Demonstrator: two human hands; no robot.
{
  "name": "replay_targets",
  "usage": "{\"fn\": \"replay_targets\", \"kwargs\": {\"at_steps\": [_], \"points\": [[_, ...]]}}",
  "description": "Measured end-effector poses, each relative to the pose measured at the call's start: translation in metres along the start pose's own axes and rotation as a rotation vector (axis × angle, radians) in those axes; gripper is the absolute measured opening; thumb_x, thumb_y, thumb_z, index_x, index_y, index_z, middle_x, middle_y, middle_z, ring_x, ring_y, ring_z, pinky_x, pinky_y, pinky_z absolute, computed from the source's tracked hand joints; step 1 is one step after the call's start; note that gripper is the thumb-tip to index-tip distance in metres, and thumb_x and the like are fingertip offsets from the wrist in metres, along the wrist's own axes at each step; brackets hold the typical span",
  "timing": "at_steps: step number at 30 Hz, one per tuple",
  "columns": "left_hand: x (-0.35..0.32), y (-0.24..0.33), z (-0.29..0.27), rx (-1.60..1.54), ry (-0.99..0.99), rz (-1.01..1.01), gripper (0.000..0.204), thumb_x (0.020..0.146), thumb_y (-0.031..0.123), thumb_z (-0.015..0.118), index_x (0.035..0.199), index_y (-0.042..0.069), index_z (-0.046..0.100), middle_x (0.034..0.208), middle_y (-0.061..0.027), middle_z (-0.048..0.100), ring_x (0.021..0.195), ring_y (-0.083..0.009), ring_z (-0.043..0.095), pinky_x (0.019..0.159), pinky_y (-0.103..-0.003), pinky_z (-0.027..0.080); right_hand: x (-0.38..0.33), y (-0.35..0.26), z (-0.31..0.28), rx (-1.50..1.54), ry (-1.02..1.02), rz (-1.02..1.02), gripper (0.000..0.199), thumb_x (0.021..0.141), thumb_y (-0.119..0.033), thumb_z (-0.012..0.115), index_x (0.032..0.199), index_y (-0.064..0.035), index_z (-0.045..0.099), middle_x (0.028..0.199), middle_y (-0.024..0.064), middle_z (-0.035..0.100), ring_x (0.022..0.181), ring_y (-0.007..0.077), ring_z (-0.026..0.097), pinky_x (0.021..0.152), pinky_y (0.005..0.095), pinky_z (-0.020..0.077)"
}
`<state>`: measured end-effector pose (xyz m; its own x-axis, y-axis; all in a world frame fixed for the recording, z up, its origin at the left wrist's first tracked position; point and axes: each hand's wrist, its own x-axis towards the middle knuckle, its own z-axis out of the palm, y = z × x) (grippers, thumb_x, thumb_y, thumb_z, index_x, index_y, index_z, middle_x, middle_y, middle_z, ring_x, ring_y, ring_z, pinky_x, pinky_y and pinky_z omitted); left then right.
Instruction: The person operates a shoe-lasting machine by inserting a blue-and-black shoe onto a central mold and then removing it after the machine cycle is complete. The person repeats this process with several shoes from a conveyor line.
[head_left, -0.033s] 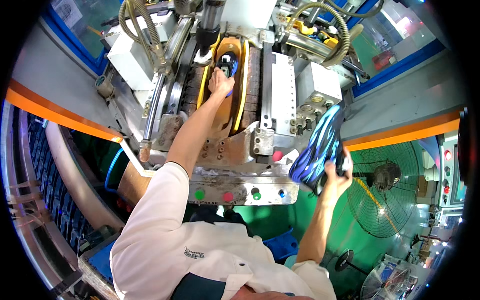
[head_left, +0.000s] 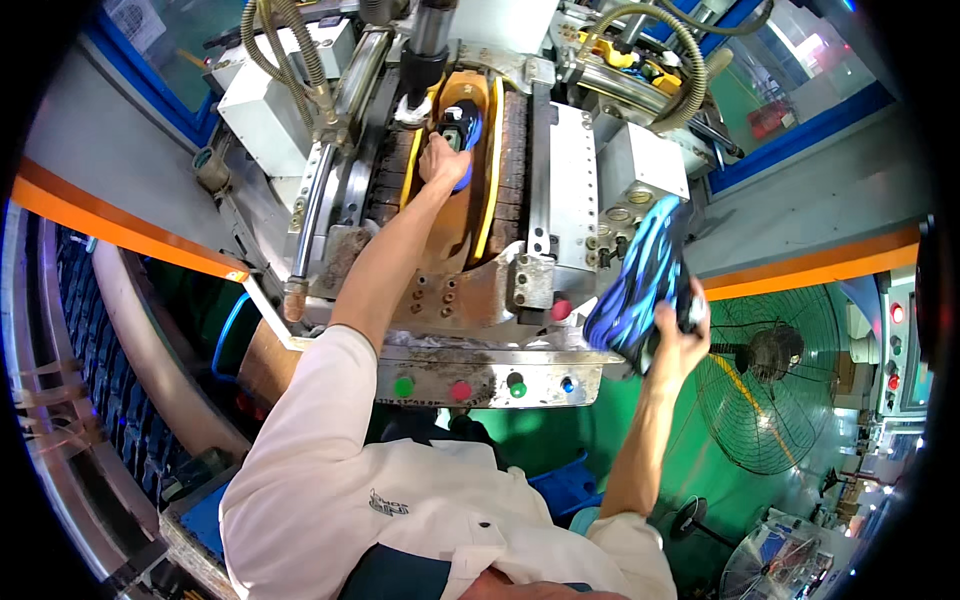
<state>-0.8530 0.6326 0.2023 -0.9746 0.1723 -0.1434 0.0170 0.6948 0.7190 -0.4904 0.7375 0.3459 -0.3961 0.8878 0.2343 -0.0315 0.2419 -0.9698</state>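
Observation:
My left hand [head_left: 443,160] reaches deep into a grey metal press machine [head_left: 570,170]. It grips a blue and black shoe [head_left: 463,122] that lies in the machine's yellow cradle [head_left: 489,190], under a vertical steel ram [head_left: 425,45]. My right hand [head_left: 682,332] is held out to the right of the machine. It holds a second blue and black shoe [head_left: 637,280] by its lower end, with the shoe tilted up beside the machine's right side.
A front control panel [head_left: 540,372] carries green, red and blue buttons. Hoses [head_left: 285,50] loop over the machine's top. An orange-edged rail [head_left: 110,225] runs to the left above a dark curved rack [head_left: 70,340]. A standing fan [head_left: 770,385] is on the green floor at right.

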Motion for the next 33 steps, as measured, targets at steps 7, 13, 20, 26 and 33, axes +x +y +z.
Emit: {"fn": "replay_targets", "kwargs": {"at_steps": [7,13,20,26,33], "points": [[-0.142,-0.025,-0.128,-1.114,-0.514,-0.309,0.029,0.076,0.017,0.07,0.101,0.008,0.059,0.085,-0.0015,0.062,0.075,-0.0155,0.059,0.062,-0.028,0.048,0.149,0.027,0.158,-0.458,-0.376,0.061,0.036,0.06,-0.021,0.079,0.087,-0.001,0.066,0.075,0.006,0.065,0.064,0.0129,0.058,0.064,0.0265,0.0479],[-0.299,-0.113,-0.254,-0.988,-0.028,-0.418,0.05,0.071,0.012,0.071,0.116,-0.001,0.051,0.102,-0.0075,0.056,0.087,-0.0145,0.056,0.076,-0.026,0.045,0.114,0.071,0.338,-0.965,-0.588,0.103,0.058,0.061,-0.031,0.078,0.105,0.0001,0.059,0.108,0.0169,0.063,0.098,0.0308,0.062,0.085,0.0376,0.0497],[-0.448,-0.181,-0.284,-0.981,0.891,-0.585,0.049,0.072,0.012,0.074,0.112,-0.002,0.051,0.101,-0.0098,0.058,0.09,-0.0163,0.058,0.079,-0.03,0.048,0.088,0.125,0.369,-1.059,-0.453,-0.014,0.065,0.071,-0.037,0.073,0.113,-0.0012,0.04,0.108,0.0207,0.061,0.099,0.0339,0.061,0.085,0.042,0.0493],[-0.495,-0.157,-0.243,-1.211,0.936,-0.732,0.042,0.075,0.021,0.07,0.109,0.002,0.055,0.097,-0.0088,0.06,0.09,-0.0182,0.056,0.077,-0.035,0.046,-0.055,0.06,0.282,-0.107,-0.593,-0.648,0.035,0.076,-0.002,0.061,0.11,0.0045,0.054,0.114,0.0186,0.056,0.103,0.0317,0.055,0.089,0.0367,0.0443],[-0.562,-0.155,-0.197,-1.464,1.033,-0.82,0.03,0.081,0.016,0.067,0.101,-0.003,0.057,0.092,-0.0082,0.063,0.08,-0.0161,0.062,0.072,-0.033,0.054,-0.253,0.131,0.211,-0.024,-1.347,-0.78,0.017,0.082,-0.003,0.054,0.098,-0.0026,0.06,0.094,0.0145,0.06,0.085,0.0313,0.057,0.071,0.0372,0.0466]]}}
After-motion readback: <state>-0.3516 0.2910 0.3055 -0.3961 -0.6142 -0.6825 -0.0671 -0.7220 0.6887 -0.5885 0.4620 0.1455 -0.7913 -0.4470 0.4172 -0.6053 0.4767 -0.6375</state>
